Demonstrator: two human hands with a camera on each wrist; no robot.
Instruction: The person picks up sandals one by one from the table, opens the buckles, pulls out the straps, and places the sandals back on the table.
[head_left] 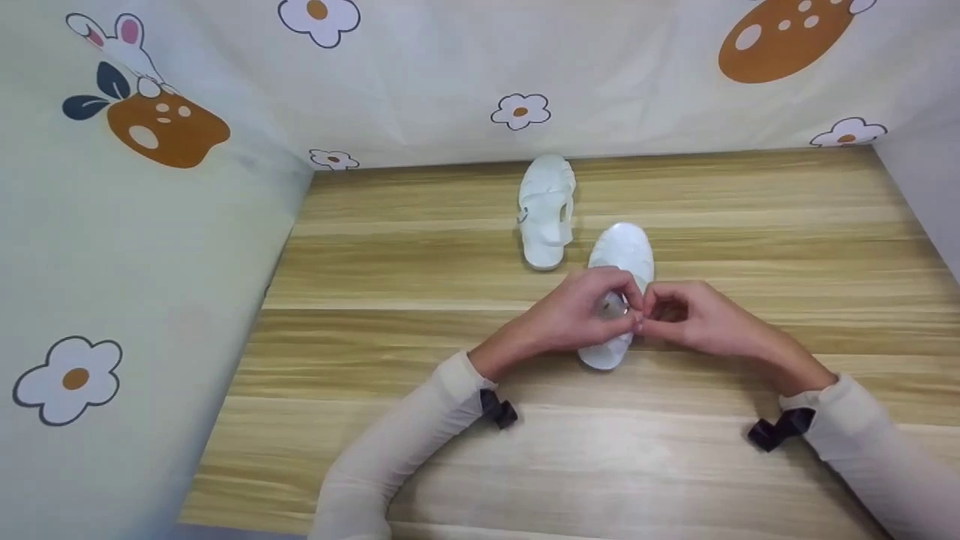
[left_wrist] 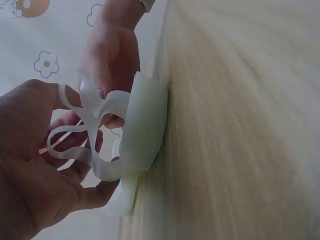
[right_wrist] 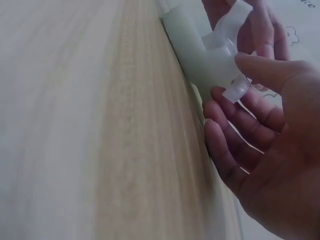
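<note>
Two white strappy sandals lie on the wooden surface. Both hands are at the nearer sandal (head_left: 621, 247), which sits sole down with its toe pointing away. My left hand (head_left: 581, 311) curls over it from the left and holds its strap (left_wrist: 91, 107) between finger and thumb. Coming in from the right, my right hand (head_left: 701, 319) pinches the short strap end (right_wrist: 236, 90) at the sandal's side. Their fingertips meet there in the head view, hiding the fastening. The other sandal (head_left: 545, 217) stands farther back to the left, beyond both hands.
A pale curtain (head_left: 420, 82) with flower and fruit prints rises behind the wooden surface (head_left: 390, 277), and another panel (head_left: 150, 262) closes the left side. A grey wall (head_left: 922, 172) stands at the right. Each wrist wears a black camera mount (head_left: 499, 409).
</note>
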